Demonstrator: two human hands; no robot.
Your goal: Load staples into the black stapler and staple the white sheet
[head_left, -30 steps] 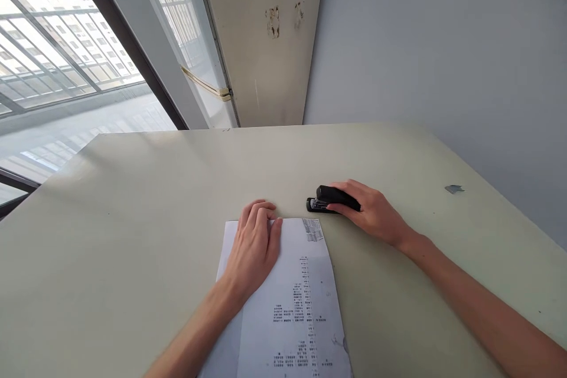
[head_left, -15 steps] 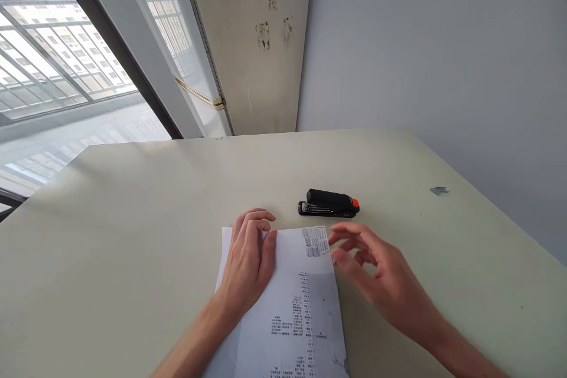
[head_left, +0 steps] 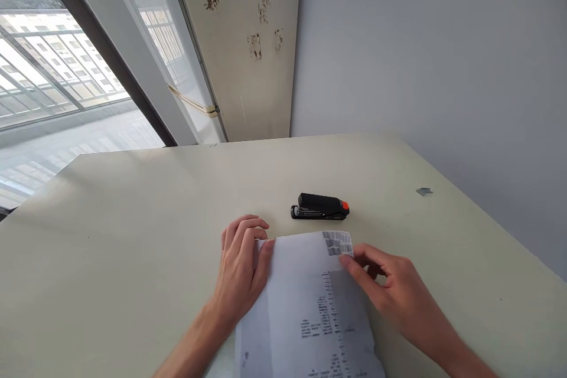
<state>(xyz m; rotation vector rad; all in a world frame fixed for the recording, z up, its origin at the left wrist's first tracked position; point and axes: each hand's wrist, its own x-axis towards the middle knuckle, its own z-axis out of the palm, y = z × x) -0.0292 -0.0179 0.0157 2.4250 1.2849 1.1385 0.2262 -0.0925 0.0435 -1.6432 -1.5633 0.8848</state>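
White printed paper sheets (head_left: pixel 301 289) lie in front of me, with rows of small text and a dark printed block in the top right corner. My left hand (head_left: pixel 243 260) is at their top left, fingers curled over the upper edge and thumb pressed on the paper. On the other side my right hand (head_left: pixel 385 283) pinches the right edge just below the printed corner, thumb on top. Its fingertips behind the paper are hidden. A black stapler (head_left: pixel 319 207) with an orange-red end lies just beyond the top edge, touched by neither hand.
The pale tabletop (head_left: pixel 133 260) extends around the paper. A small grey scrap or mark (head_left: pixel 424 192) shows towards its right edge. Beyond stand a plain wall (head_left: pixel 398 41), a stained panel (head_left: pixel 248 88) and a window (head_left: pixel 53 65) at left.
My right hand has closed on the right edge of the paper, having been apart and open beside it. The paper has shifted right, while my left hand stays at its top edge.
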